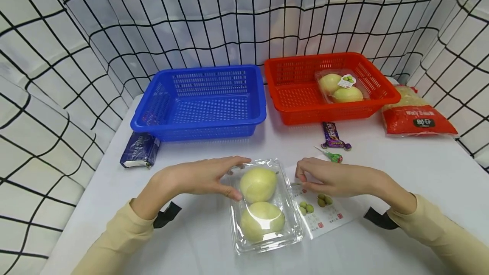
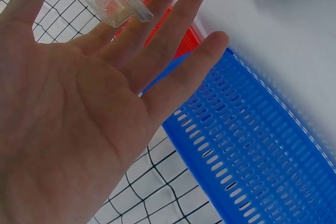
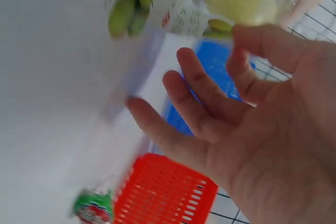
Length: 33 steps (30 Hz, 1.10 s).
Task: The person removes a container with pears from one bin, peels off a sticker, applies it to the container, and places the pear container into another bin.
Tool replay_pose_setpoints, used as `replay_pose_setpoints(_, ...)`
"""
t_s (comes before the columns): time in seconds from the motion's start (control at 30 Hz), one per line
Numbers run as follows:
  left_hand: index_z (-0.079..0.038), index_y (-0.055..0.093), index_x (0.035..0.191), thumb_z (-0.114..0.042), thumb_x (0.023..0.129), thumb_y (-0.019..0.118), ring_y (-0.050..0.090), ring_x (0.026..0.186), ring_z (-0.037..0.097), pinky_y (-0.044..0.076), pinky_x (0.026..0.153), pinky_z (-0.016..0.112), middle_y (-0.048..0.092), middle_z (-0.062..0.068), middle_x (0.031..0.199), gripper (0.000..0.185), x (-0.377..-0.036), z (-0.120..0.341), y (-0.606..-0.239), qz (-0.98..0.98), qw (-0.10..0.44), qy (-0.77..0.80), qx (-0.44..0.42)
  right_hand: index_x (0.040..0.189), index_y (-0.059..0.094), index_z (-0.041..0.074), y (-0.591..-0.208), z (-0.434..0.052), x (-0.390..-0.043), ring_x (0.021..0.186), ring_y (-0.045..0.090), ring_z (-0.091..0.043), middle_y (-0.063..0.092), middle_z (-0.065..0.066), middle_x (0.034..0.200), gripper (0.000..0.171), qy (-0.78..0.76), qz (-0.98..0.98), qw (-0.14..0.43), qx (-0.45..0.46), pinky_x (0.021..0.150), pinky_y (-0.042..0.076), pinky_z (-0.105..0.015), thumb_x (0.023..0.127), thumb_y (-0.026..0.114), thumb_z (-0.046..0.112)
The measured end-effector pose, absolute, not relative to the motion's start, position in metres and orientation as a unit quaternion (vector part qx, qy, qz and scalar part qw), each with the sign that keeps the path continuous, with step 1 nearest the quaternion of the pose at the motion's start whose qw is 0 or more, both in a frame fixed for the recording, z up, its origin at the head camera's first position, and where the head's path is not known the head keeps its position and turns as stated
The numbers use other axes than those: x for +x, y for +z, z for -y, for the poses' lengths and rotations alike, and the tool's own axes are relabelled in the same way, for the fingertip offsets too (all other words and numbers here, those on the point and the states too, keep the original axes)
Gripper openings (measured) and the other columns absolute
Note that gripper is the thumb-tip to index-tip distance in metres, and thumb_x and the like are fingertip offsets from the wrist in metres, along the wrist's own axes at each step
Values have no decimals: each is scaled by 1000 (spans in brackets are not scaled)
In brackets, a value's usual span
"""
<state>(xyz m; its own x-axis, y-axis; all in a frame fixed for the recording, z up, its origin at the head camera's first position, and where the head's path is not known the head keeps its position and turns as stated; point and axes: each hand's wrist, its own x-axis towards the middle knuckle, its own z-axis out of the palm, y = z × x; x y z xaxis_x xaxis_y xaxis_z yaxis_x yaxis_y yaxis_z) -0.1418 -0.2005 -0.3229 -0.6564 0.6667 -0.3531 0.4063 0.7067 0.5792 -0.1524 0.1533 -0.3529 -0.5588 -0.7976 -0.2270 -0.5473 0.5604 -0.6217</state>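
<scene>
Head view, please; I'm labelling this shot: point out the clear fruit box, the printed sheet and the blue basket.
Clear fruit box [image 1: 269, 246]: head view, on its near rim.
Printed sheet [image 1: 321, 214]: head view, on its printed face.
Blue basket [image 1: 206, 133]: head view, on its near wall.

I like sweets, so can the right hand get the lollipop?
Probably yes: the lollipop lies just beyond the right hand, nothing visible between, though that hand seems to pinch the sheet.

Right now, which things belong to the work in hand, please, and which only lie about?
Probably the job:
- fruit pack, by left hand
- sheet, by right hand
- red basket, holding a similar pack

Probably lying about:
- blue packet
- purple bar
- lollipop
- bag
- blue basket, perhaps
</scene>
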Motion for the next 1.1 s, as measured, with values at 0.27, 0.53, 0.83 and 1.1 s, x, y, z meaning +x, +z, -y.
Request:
replay_pose_setpoints(0.27, -24, 29, 162, -58, 90, 70, 45, 148, 25, 37, 124, 49, 38, 0, 165, 90, -143, 201, -325, -880, 281, 232, 305, 108, 42, 18, -365, -158, -140, 72, 48, -2, 47, 8, 85, 11, -280, -852, 244, -368, 61, 42, -20, 110, 48, 27)
replay_pose_setpoints(0.53, -24, 28, 162, -56, 90, 71, 47, 146, 30, 39, 122, 52, 37, 2, 166, 90, -144, 201, -324, -876, 290, 239, 301, 111, 40, 22, -365, -165, -130, 99, 53, -7, 56, 11, 99, 12, -261, -854, 241, -379, 82, 44, -23, 111, 44, 33)
replay_pose_setpoints(0.83, -24, 28, 162, -58, 91, 70, 48, 146, 31, 40, 122, 52, 36, 1, 166, 89, -145, 200, -321, -875, 294, 239, 301, 124, 43, 23, -381, -172, -135, 121, 68, -21, 66, 1, 128, 25, -318, -866, 212, -322, 101, 59, -38, 106, 57, 32)
replay_pose_setpoints(1.1, -23, 28, 162, -55, 92, 69, 50, 144, 30, 39, 122, 53, 38, 5, 165, 88, -144, 200, -322, -877, 287, 234, 307, 103, 63, 28, -383, -164, -137, 103, 56, -10, 61, 10, 110, 20, -229, -906, 115, -336, 90, 58, -28, 94, 69, 11)
